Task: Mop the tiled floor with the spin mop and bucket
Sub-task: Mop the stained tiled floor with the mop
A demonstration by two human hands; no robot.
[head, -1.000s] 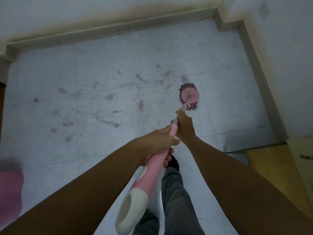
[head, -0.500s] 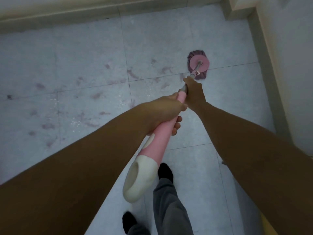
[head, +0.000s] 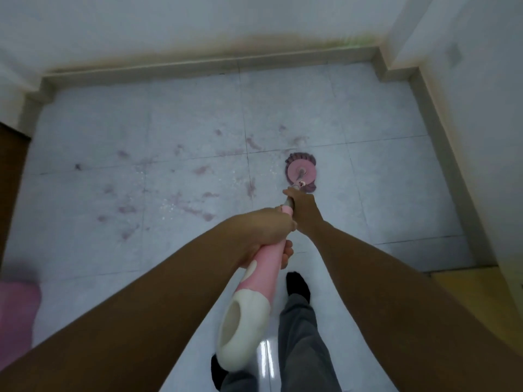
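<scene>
The spin mop's round pink head [head: 301, 172] with its purple fringe lies flat on the pale tiled floor [head: 382, 193], right of centre. Its pink handle [head: 266, 264] with a white end cap runs back toward me. My left hand [head: 263, 233] grips the pink handle from above. Further down, my right hand [head: 301, 206] grips the thin shaft just behind the mop head. Purplish stains [head: 195, 210] are scattered over the tiles left of the mop head. No bucket is visible.
White walls with a grey skirting [head: 198, 70] close the floor at the back and right. A dark wooden edge [head: 11, 176] stands at far left, a pink object [head: 17, 315] at lower left, a yellow surface [head: 481, 295] at lower right. My feet in dark socks [head: 297, 287] stand below the handle.
The mop head has been pulled back from the upper right toward me across the tile joint. The view has lifted, and the back wall and left side are in sight again.
</scene>
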